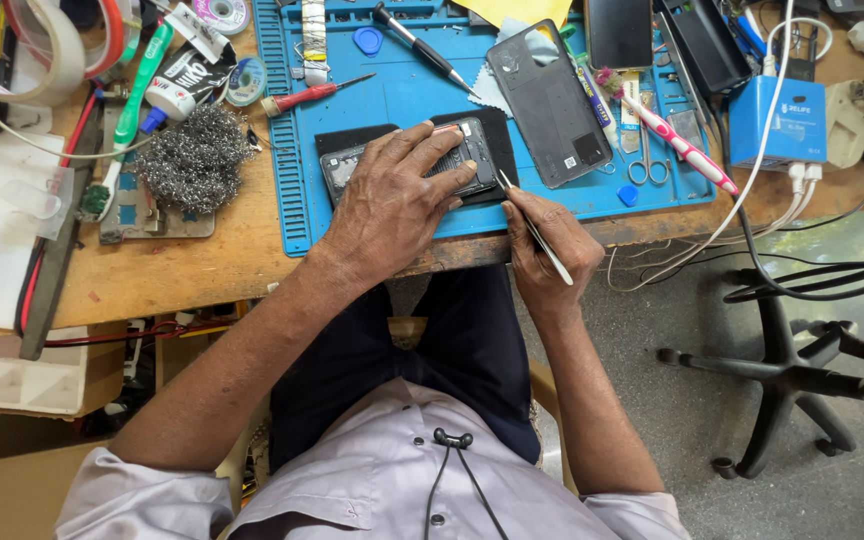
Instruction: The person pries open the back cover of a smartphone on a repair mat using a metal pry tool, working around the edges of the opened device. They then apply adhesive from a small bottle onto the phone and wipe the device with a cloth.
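Two hands at work over bench, seen from above. Largest first: wooden workbench (202, 270), cluttered, edge running across mid-frame. On it, blue work mat (392, 100) with ridged left border. On floor to right, black chair base (782, 375) with castors.

On mat, centre: opened phone (467, 150), back removed, lying flat on a small black pad (497, 125), near front edge of mat. Just right of it, detached dark back cover (547, 100), lying tilted, inner face up. Further right, blue box-shaped charger (777, 120) with white cables leading off.

Left hand (392, 195) pressed palm-down over opened phone, fingers spread and flat, covering most of it; holding it steady by pressure, not wrapped around it. Right hand (542, 245) closed in a pen-style pinch on thin metal tweezers (532, 225); tip touching lower right corner of phone, other end angled back over the hand.

Left of mat: grey steel wool wad (197, 155) on a small board. Near it, green toothbrush (137, 90), lying diagonal. Pink-and-white toothbrush (677, 145) on right part of mat, small scissors (642, 160) beside it. Red-handled screwdriver (307, 97) and black-handled screwdriver (422, 48) on upper mat, well apart from the hands. Tape rolls (42, 45) at top left corner.
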A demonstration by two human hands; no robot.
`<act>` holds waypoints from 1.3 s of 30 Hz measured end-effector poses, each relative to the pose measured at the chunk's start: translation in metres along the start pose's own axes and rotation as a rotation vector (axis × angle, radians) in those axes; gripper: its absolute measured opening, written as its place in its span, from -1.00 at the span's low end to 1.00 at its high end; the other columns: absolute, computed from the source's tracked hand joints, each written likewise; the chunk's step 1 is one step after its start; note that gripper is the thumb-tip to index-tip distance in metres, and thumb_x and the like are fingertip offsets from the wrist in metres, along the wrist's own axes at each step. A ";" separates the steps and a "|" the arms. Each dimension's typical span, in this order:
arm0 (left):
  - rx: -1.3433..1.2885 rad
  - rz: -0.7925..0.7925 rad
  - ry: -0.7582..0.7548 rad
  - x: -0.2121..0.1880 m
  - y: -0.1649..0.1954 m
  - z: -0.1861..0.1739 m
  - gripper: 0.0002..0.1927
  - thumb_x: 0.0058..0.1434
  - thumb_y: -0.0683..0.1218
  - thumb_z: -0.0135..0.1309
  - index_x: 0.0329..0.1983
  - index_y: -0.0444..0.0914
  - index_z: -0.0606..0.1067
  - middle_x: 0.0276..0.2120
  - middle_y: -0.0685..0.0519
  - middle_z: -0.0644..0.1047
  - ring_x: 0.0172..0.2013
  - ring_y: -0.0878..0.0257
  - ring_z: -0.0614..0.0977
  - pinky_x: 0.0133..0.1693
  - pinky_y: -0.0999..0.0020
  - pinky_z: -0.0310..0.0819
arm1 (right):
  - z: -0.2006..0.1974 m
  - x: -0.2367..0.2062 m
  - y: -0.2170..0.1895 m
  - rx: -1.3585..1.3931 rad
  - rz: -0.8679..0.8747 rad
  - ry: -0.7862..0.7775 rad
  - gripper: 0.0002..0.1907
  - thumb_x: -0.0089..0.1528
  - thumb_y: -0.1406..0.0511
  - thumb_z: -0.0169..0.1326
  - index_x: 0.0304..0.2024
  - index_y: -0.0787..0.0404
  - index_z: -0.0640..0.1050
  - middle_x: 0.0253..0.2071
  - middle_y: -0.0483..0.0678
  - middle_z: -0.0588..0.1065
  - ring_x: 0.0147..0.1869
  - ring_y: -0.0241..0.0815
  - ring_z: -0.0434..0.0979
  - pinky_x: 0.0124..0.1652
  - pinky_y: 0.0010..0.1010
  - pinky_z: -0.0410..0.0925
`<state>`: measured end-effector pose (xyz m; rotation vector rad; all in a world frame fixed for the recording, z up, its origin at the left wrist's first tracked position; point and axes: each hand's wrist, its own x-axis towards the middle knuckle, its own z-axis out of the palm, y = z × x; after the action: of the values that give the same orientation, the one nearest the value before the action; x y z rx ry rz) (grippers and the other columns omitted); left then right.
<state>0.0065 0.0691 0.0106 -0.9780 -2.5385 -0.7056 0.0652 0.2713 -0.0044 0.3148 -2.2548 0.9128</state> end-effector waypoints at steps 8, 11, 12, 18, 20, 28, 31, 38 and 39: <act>0.011 0.011 -0.005 0.000 0.001 0.000 -0.63 0.26 -0.05 0.22 0.14 -0.16 0.60 0.25 -0.07 0.46 0.32 -0.03 0.40 0.29 -0.04 0.24 | 0.001 0.001 -0.003 -0.030 -0.016 0.010 -0.83 0.34 0.42 0.27 -0.01 0.29 0.64 -0.08 0.08 0.64 0.00 -0.07 0.72 -0.06 -0.35 0.55; 0.007 0.009 -0.009 -0.001 0.001 0.000 -0.64 0.27 -0.05 0.22 0.14 -0.16 0.59 0.25 -0.07 0.46 0.32 -0.03 0.40 0.29 -0.03 0.25 | 0.002 0.001 -0.004 -0.036 -0.029 0.011 -0.82 0.34 0.42 0.27 -0.01 0.29 0.64 -0.08 0.08 0.64 0.00 -0.06 0.72 -0.05 -0.34 0.54; 0.005 0.008 -0.005 0.000 0.001 0.000 -0.64 0.27 -0.05 0.22 0.13 -0.15 0.59 0.25 -0.07 0.46 0.32 -0.03 0.40 0.29 -0.04 0.24 | 0.003 0.002 -0.004 -0.035 -0.036 0.015 -0.82 0.34 0.42 0.27 -0.01 0.29 0.64 -0.08 0.08 0.64 0.00 -0.06 0.72 -0.04 -0.34 0.55; -0.019 0.007 0.004 -0.001 0.003 -0.002 -0.65 0.27 -0.04 0.21 0.13 -0.16 0.60 0.25 -0.08 0.46 0.31 -0.03 0.40 0.29 -0.03 0.24 | 0.000 0.000 -0.003 0.079 0.071 0.063 -0.81 0.34 0.43 0.27 0.01 0.29 0.65 -0.09 0.08 0.65 -0.05 -0.12 0.73 -0.10 -0.39 0.54; -0.042 -0.010 0.003 0.000 0.003 -0.003 -0.65 0.26 -0.05 0.21 0.12 -0.15 0.60 0.24 -0.07 0.46 0.31 -0.03 0.40 0.29 -0.03 0.25 | -0.001 0.000 -0.003 0.047 0.029 0.053 -0.82 0.34 0.43 0.27 0.00 0.28 0.65 -0.09 0.07 0.65 -0.02 -0.11 0.73 -0.06 -0.38 0.55; -0.013 0.001 -0.003 -0.001 0.001 -0.001 -0.65 0.29 -0.04 0.20 0.13 -0.15 0.60 0.25 -0.07 0.46 0.31 -0.03 0.40 0.29 -0.03 0.25 | 0.000 0.000 -0.004 0.004 0.012 0.018 -0.83 0.34 0.41 0.28 -0.01 0.27 0.65 -0.09 0.07 0.65 -0.01 -0.10 0.72 -0.08 -0.38 0.54; -0.004 -0.001 -0.005 -0.001 0.001 0.000 -0.66 0.29 -0.03 0.20 0.12 -0.14 0.60 0.24 -0.07 0.46 0.31 -0.03 0.40 0.29 -0.04 0.24 | 0.000 0.001 -0.004 -0.007 0.006 0.008 -0.83 0.34 0.41 0.28 -0.02 0.26 0.65 -0.10 0.07 0.65 -0.01 -0.10 0.72 -0.09 -0.38 0.55; 0.000 -0.001 -0.008 0.000 0.003 -0.001 -0.65 0.29 -0.04 0.20 0.13 -0.14 0.60 0.24 -0.07 0.45 0.32 -0.01 0.39 0.30 -0.04 0.23 | 0.003 0.000 -0.003 -0.012 -0.004 0.033 -0.81 0.34 0.40 0.28 0.01 0.29 0.64 -0.07 0.09 0.65 0.03 -0.08 0.71 -0.03 -0.35 0.54; -0.005 -0.001 -0.011 0.000 0.004 -0.002 -0.65 0.29 -0.04 0.20 0.13 -0.15 0.60 0.25 -0.07 0.45 0.32 -0.01 0.39 0.30 -0.04 0.23 | 0.004 -0.001 -0.003 -0.008 0.006 0.045 -0.79 0.34 0.40 0.28 0.02 0.30 0.64 -0.07 0.10 0.65 0.03 -0.08 0.71 -0.02 -0.35 0.54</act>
<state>0.0093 0.0701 0.0138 -0.9852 -2.5474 -0.7087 0.0653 0.2666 -0.0052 0.2812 -2.2190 0.9051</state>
